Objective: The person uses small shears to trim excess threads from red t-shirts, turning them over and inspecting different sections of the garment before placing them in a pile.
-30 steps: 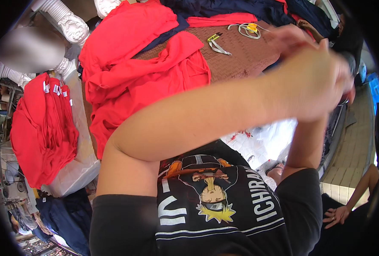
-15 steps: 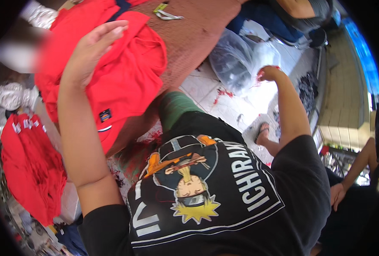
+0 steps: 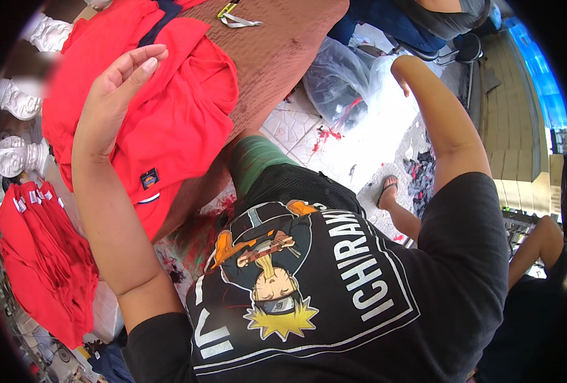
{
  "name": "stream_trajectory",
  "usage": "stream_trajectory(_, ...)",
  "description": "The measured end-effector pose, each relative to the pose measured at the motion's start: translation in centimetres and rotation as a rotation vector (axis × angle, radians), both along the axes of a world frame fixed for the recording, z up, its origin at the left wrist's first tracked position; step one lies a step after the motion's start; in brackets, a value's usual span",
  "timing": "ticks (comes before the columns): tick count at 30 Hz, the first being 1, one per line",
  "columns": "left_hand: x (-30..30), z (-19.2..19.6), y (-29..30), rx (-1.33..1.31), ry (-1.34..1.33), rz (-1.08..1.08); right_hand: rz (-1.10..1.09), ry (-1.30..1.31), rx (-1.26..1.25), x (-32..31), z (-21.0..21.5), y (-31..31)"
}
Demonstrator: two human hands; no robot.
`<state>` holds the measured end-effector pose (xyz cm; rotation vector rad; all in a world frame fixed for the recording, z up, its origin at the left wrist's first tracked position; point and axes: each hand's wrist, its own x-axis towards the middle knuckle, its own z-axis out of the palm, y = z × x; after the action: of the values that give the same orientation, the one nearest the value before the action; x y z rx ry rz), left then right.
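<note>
My left hand (image 3: 127,73) is held over a red shirt (image 3: 187,108), fingers stretched and thumb apart, with nothing in it. The shirt lies spread over a brown cloth-covered table (image 3: 290,45) and has a small dark label (image 3: 149,179) and a navy part at the far end. Out to the right, my right hand (image 3: 401,71) hangs bent down from the wrist near a clear plastic bag (image 3: 337,80). One digit points down, apart from the rest, which are mostly hidden. Red thread scraps (image 3: 352,110) show beside the bag, away from that hand.
A stack of red garments (image 3: 47,255) lies at the left, near white ornate balusters (image 3: 18,156). A small yellow-green tool (image 3: 228,9) with a white ribbon rests on the table. Dark scraps (image 3: 422,179) lie on the floor. Other people sit at far right and right.
The red threads that were at my right hand's fingers have left it and are beside the bag. That hand has moved up. My left hand stays over the shirt, slightly lower and further left.
</note>
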<state>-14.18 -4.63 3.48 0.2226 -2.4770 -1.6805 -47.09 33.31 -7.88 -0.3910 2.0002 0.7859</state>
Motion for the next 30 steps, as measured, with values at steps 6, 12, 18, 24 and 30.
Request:
stream_trajectory(6,1.5,1.6,-1.5,0.028,0.317,0.205,-0.034,0.237,-0.411,-4.6,4.4,-4.1)
stream_trajectory(12,13.3,4.6,-5.8,0.174,1.013,0.913,-0.011,-0.066,-1.656,2.5,6.8,-15.1)
stream_trajectory(18,20.3,-3.2,-8.0,-0.113,0.672,1.281,0.208,-0.327,-1.79,9.9,3.0,-24.7)
stream_trajectory(24,14.8,-8.3,-7.1,-1.122,0.275,1.121,0.462,-0.225,-1.675,18.1,5.6,-27.3)
stream_trajectory(30,14.1,-8.5,-9.1,-1.073,0.274,1.09,0.515,-0.114,-1.653,18.6,6.0,-25.7)
